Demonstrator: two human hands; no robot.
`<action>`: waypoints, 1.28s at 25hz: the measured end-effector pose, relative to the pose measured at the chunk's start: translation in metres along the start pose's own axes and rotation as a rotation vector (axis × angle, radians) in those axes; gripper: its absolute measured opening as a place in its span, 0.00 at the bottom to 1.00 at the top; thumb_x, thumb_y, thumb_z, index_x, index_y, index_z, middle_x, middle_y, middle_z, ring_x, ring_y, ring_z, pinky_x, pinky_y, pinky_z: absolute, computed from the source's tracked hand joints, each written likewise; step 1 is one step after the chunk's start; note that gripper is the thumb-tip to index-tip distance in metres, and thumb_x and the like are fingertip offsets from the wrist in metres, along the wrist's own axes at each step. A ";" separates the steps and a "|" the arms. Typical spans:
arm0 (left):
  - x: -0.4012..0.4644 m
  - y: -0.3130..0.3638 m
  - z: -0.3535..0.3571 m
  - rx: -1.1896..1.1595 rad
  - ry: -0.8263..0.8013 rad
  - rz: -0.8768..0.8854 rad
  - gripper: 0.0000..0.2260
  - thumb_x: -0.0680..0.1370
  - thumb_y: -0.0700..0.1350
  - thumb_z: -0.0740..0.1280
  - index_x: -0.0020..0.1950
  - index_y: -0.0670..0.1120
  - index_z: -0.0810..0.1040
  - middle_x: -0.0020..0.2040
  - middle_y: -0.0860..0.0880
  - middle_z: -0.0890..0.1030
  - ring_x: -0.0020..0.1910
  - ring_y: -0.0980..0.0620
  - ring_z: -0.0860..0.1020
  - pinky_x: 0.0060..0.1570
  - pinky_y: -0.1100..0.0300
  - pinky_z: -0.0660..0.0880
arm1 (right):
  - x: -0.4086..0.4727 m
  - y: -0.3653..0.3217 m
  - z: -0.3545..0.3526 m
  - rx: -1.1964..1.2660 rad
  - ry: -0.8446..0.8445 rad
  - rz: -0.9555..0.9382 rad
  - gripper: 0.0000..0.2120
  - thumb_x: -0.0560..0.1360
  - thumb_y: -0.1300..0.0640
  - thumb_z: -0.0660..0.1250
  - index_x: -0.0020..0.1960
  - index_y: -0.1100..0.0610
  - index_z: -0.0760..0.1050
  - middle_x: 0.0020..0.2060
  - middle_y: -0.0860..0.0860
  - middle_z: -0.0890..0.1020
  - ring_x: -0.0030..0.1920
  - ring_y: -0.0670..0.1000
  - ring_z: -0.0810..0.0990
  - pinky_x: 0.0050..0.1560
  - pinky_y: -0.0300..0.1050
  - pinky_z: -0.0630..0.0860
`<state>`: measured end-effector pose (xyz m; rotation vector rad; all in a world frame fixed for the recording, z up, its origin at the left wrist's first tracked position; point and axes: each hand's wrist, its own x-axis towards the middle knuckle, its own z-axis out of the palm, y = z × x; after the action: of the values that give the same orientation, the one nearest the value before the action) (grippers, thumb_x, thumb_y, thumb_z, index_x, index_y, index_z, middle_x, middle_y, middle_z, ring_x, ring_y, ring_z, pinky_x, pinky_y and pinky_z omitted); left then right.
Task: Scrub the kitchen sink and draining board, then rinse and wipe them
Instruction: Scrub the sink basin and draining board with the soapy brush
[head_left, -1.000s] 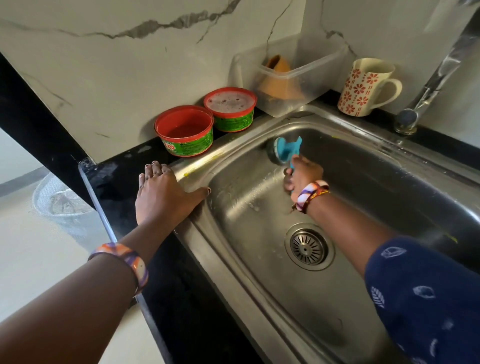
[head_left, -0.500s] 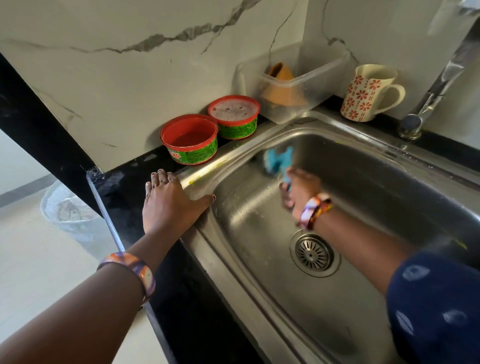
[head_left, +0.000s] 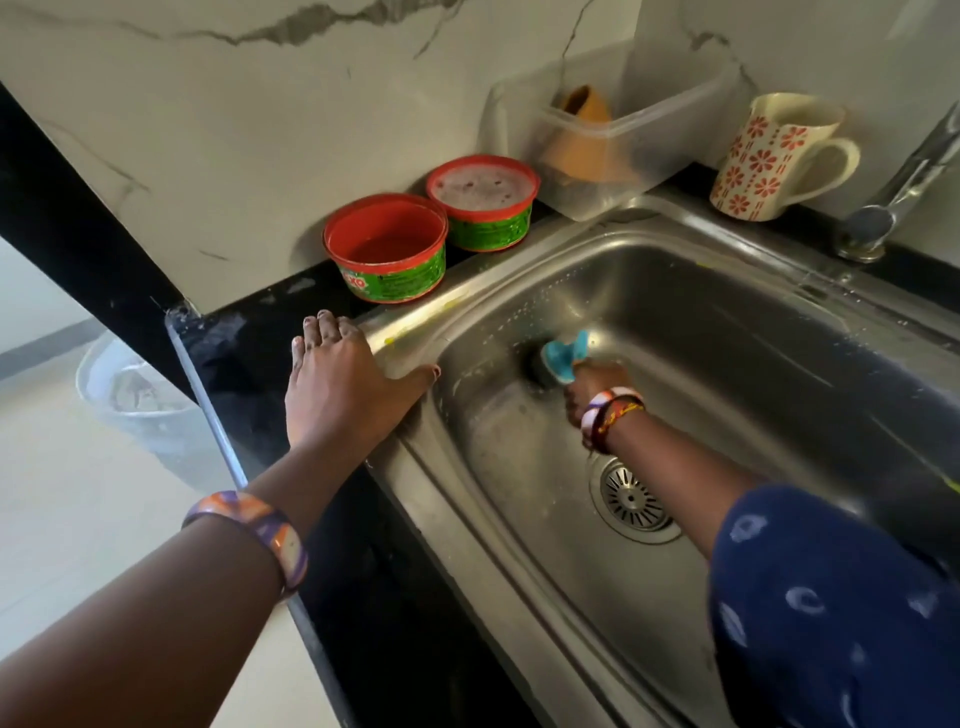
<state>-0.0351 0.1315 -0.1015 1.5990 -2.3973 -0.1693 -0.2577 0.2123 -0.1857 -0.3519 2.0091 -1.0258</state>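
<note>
The scrubbing step is on. In the middle of the frame, the right hand (head_left: 592, 382) holds the blue scrubber (head_left: 558, 361) tight against the sink (head_left: 727, 332) wall. The left hand (head_left: 343, 384) lies flat, fingers together, on the rim. Next, the scrubber should probably rub the rest of the bowl.

L hand (head_left: 347, 387) flat, fingers spread; R hand (head_left: 592, 387) in closed grip.
</note>
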 end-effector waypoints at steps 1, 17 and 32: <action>0.000 -0.001 0.000 -0.001 0.000 0.000 0.46 0.70 0.66 0.65 0.75 0.37 0.57 0.76 0.41 0.56 0.76 0.45 0.53 0.75 0.52 0.53 | -0.008 0.008 0.017 0.104 -0.125 0.032 0.18 0.80 0.61 0.56 0.33 0.51 0.59 0.30 0.47 0.63 0.27 0.36 0.61 0.26 0.29 0.62; -0.001 0.002 -0.003 -0.035 -0.024 0.001 0.44 0.69 0.65 0.67 0.73 0.37 0.61 0.74 0.40 0.60 0.74 0.43 0.57 0.73 0.48 0.58 | -0.075 -0.027 -0.006 -0.026 -0.631 0.247 0.11 0.82 0.53 0.52 0.45 0.57 0.66 0.20 0.50 0.66 0.12 0.40 0.58 0.12 0.28 0.53; 0.093 0.066 -0.044 0.171 -0.205 0.616 0.37 0.77 0.65 0.55 0.77 0.42 0.53 0.77 0.41 0.52 0.77 0.45 0.48 0.74 0.54 0.45 | -0.041 -0.210 -0.003 -0.711 0.230 -0.567 0.16 0.79 0.59 0.57 0.63 0.60 0.76 0.61 0.59 0.77 0.61 0.59 0.75 0.54 0.42 0.70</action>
<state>-0.1153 0.0736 -0.0298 0.8582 -3.0037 -0.0078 -0.2588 0.1055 0.0000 -1.2855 2.5137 -0.6407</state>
